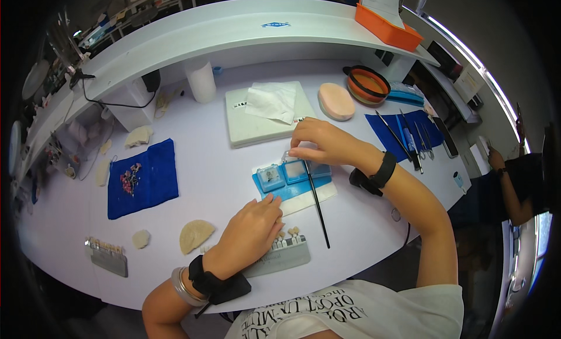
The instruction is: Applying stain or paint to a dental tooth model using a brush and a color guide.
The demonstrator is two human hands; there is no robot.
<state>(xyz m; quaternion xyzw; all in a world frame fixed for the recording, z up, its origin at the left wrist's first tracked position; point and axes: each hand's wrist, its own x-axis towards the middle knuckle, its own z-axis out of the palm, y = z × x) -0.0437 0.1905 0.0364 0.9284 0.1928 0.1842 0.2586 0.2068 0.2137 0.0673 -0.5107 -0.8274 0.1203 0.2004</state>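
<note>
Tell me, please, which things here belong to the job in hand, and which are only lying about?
Likely in the job:
- blue box, between the two hands
- black stick, crossing the box

Probably just lying about:
- orange bin
- bowl
- peach pad

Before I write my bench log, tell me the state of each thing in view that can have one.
Blue case: left lid looks shut; right part hidden.
Left hand: open, fingers by the case.
Right hand: fingers bent, over the case.
Black tool: slanting across the case.
White roll: upright.
Orange bowl: upright, open.
White paper: loosely spread.
Left blue cloth: spread, bearing pink pieces.
Right blue cloth: spread, bearing tools.
</note>
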